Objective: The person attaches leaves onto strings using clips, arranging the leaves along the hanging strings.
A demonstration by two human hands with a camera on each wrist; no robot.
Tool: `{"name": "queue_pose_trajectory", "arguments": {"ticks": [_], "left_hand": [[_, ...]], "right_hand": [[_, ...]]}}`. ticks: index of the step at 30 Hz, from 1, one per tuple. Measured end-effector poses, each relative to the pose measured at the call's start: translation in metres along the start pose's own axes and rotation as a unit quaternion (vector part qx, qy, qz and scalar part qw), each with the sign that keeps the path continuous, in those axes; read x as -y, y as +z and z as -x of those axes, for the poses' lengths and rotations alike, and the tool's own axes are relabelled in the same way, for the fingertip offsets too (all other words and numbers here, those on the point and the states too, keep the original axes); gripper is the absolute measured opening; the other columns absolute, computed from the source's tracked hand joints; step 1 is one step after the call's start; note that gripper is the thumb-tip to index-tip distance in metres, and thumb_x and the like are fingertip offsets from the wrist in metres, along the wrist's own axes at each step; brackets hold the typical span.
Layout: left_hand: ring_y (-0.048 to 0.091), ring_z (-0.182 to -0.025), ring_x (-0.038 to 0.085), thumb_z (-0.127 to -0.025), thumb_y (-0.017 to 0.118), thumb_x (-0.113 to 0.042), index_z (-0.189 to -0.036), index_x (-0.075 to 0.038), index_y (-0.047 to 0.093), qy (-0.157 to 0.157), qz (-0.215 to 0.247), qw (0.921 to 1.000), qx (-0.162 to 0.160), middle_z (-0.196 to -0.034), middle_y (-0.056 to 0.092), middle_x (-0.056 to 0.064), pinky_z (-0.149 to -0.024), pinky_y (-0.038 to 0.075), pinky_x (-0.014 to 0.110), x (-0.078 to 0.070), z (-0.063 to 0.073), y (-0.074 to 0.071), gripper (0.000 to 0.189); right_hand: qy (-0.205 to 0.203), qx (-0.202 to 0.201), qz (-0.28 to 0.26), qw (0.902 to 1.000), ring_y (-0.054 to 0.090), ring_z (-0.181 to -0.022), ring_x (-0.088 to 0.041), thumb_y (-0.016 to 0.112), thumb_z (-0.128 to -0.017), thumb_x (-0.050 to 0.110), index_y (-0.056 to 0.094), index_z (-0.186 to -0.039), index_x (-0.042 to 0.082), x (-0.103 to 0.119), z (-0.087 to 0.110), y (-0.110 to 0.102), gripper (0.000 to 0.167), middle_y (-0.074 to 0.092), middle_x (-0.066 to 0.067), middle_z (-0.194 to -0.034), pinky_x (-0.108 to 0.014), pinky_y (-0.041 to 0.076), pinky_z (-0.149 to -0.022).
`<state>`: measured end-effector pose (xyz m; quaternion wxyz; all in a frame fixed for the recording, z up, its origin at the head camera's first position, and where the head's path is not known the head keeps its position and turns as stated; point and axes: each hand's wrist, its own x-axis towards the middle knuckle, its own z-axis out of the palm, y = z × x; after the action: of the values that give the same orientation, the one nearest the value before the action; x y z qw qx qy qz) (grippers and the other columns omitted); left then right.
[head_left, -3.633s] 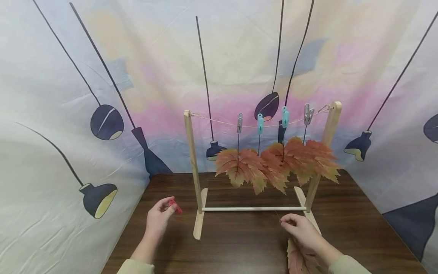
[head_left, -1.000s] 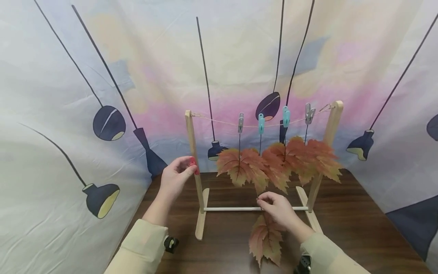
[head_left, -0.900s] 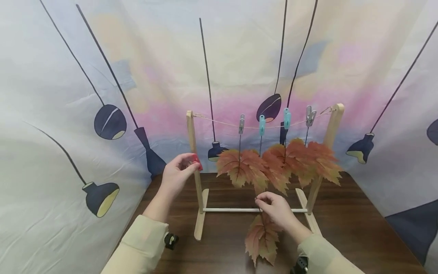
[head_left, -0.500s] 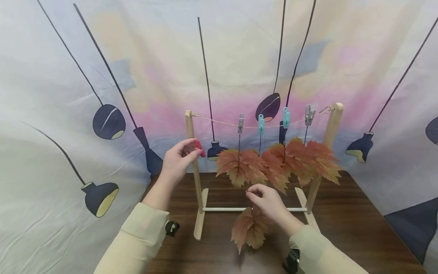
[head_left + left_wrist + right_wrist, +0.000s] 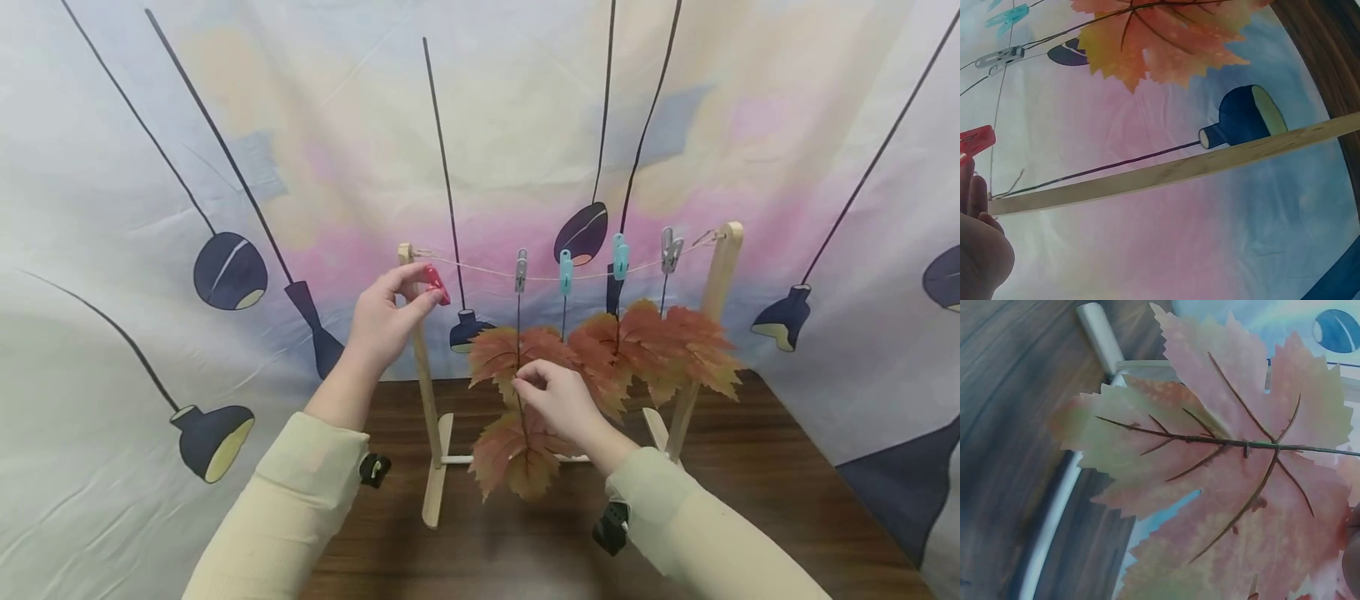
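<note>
My left hand [image 5: 386,321] pinches a red clothespin [image 5: 437,286] between thumb and fingertips, close to the left end of the string [image 5: 480,268]. In the left wrist view the red clothespin [image 5: 977,140] shows at the left edge, beside the string. My right hand [image 5: 558,400] pinches the thin dark stem of an orange-brown maple leaf [image 5: 517,458], which hangs below the fingers in front of the rack. In the right wrist view that leaf [image 5: 1254,469] fills much of the picture, its dark veins plain.
Grey and teal clothespins [image 5: 566,272] on the string hold several maple leaves [image 5: 652,346] by their stems. The wooden rack's left post [image 5: 426,383] and right post [image 5: 712,283] stand on a dark wood table [image 5: 780,500]. A patterned cloth [image 5: 337,125] hangs behind.
My left hand has risen with the red clothespin from low by the table to the string's left end. The right hand has lifted the leaf up and leftward, in front of the rack.
</note>
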<state>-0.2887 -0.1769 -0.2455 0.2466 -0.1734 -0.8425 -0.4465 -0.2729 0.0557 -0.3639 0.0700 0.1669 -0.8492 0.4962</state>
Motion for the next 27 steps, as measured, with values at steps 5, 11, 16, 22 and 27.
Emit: {"name": "queue_pose_trajectory", "arguments": {"ticks": [5, 11, 16, 22, 27], "left_hand": [[0.048, -0.09, 0.018, -0.089, 0.066, -0.02, -0.134, -0.01, 0.053, 0.023, -0.019, 0.9996, -0.001, -0.105, 0.064, 0.006, -0.082, 0.037, 0.036, -0.008, -0.013, -0.003, 0.048], [0.045, -0.075, 0.021, -0.088, 0.066, -0.019, -0.118, -0.011, 0.065, 0.076, -0.052, 0.9957, -0.004, -0.099, 0.067, 0.001, -0.077, 0.03, 0.035, -0.019, -0.031, -0.005, 0.03], [0.053, -0.057, 0.019, -0.089, 0.066, -0.022, -0.098, -0.016, 0.072, 0.091, -0.073, 0.9932, 0.003, -0.093, 0.07, -0.004, -0.089, 0.021, 0.046, -0.025, -0.044, -0.004, 0.013], [0.058, -0.073, 0.015, -0.09, 0.064, -0.024, -0.094, -0.015, 0.071, 0.066, -0.097, 0.993, -0.005, -0.093, 0.069, -0.004, -0.094, 0.013, 0.052, -0.029, -0.053, -0.006, 0.012], [0.051, -0.099, 0.018, -0.091, 0.062, -0.025, -0.095, -0.014, 0.069, 0.044, -0.109, 0.9931, -0.009, -0.092, 0.069, -0.003, -0.097, 0.01, 0.051, -0.031, -0.059, -0.007, 0.014]], "right_hand": [[0.01, -0.014, -0.007, 0.9998, 0.059, -0.086, -0.014, 0.062, -0.092, 0.024, 0.066, -0.099, 0.016, 0.01, -0.012, 0.0, 0.012, 0.065, 0.005, -0.093, -0.034, 0.049, -0.074], [0.008, -0.024, -0.009, 0.9996, 0.059, -0.084, -0.015, 0.06, -0.093, 0.026, 0.066, -0.102, 0.014, 0.023, -0.026, 0.003, 0.016, 0.065, 0.003, -0.095, -0.035, 0.049, -0.072], [0.021, -0.03, -0.019, 0.9991, 0.059, -0.086, -0.014, 0.058, -0.093, 0.027, 0.065, -0.102, 0.015, 0.031, -0.036, 0.006, 0.017, 0.065, 0.003, -0.097, -0.035, 0.05, -0.074], [0.014, -0.052, -0.004, 0.9985, 0.059, -0.086, -0.016, 0.058, -0.094, 0.028, 0.065, -0.102, 0.014, 0.039, -0.047, 0.007, 0.018, 0.065, 0.0, -0.097, -0.034, 0.05, -0.074], [0.009, -0.066, 0.003, 0.9978, 0.059, -0.085, -0.016, 0.057, -0.094, 0.028, 0.064, -0.101, 0.014, 0.042, -0.055, 0.008, 0.017, 0.065, 0.0, -0.095, -0.034, 0.049, -0.074]]}}
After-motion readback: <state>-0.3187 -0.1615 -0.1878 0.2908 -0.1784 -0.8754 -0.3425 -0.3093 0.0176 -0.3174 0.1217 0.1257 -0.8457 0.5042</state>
